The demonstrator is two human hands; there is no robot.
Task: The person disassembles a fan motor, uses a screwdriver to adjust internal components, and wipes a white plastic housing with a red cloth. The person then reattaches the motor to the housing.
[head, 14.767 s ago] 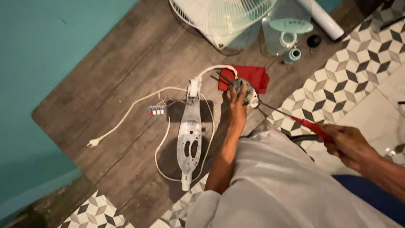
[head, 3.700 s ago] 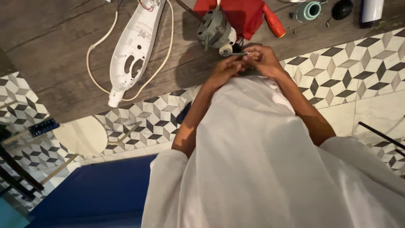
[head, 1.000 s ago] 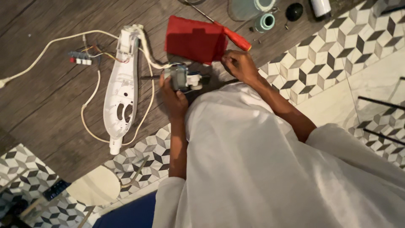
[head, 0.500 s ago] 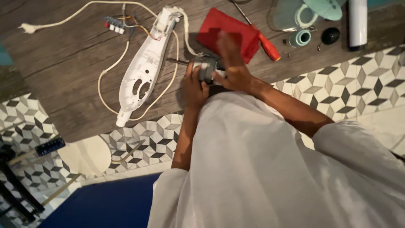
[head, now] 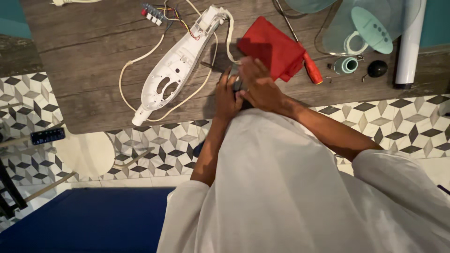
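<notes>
Both hands meet over a small grey metal motor part [head: 237, 85] at the near edge of the wooden board [head: 93, 70]. My left hand [head: 226, 96] grips it from the left. My right hand [head: 259, 86] lies over its top and hides most of it. Just beyond the hands lies a red cloth [head: 272, 47], with a red-handled screwdriver [head: 310, 69] at its right side. A white plastic housing [head: 178, 63] with a white cord and coloured wires lies to the left.
A small teal ring [head: 348, 64], a black knob [head: 376, 68], a clear fan base with a teal panel [head: 372, 28] and a white tube [head: 409, 44] sit at the right. Patterned tiles, a blue mat [head: 89, 218] and a dark remote [head: 47, 136] lie below.
My right hand has come down over the motor part, joining my left hand on it. The view has shifted slightly, so the board's objects sit more to the right.
</notes>
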